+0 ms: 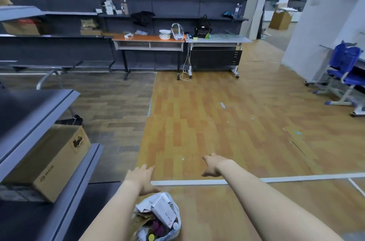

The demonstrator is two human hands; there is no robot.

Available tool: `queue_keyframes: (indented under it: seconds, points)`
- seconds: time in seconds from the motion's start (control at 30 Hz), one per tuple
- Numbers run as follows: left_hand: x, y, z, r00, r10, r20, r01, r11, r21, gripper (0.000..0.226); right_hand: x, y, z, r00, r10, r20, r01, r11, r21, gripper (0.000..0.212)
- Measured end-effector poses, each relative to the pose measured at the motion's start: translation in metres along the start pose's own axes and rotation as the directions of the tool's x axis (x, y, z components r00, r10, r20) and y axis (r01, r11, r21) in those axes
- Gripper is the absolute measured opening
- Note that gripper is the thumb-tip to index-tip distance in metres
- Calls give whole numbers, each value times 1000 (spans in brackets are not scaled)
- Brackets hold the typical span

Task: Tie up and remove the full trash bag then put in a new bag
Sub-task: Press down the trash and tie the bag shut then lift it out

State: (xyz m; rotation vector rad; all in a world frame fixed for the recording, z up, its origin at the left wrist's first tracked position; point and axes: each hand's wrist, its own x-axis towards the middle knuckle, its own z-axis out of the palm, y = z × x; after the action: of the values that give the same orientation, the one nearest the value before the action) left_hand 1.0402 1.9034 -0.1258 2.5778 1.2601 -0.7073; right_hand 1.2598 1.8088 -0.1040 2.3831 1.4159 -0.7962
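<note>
Right below the two bare arms sits the full trash bag (158, 219). It is thin, pale, crinkly plastic, round at the top and wide open. Inside it are crumpled paper, a white box with "STAPLES" printed on it, brown card, and something purple and yellow that may be wrappers; it is too blurry to be sure.

The left hand (141, 178) is just past the far edge of the bag, fingers spread flat and holding nothing. It looks very close to the bag rim, but I cannot tell if it touches. The right hand (212, 164) is out to the right of the bag, well apart from the left one, also spread wide and empty.

Left of the left hand is a grey metal shelf (65, 181) with a long brown cardboard box (49, 159) lying on it.

Beyond both hands the smooth wooden floor (217, 112) stretches away, shiny orange planks on the right and dull grey-brown ones on the left.

Far past the hands stands an orange worktop (146, 38) with a stack of white plates (165, 34). A blue plastic chair (344, 67) is far off to the right.
</note>
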Motion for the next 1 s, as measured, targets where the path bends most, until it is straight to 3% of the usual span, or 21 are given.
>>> queue_keyframes:
  seconds: [0.4,0.53,1.0]
  points:
    - [26,13,76,998,-22,58,29,992,-123,81,50,-21,53,987,-151,53,156,981,-116,72]
    - [24,16,119,993,-58,108,76,982,-174,78,66,-15,97,978,-168,126,185,973,-137,70]
    - [89,-15,312,985,-119,127,140,975,-174,85,172,-21,282,968,-179,176,200,974,-110,75]
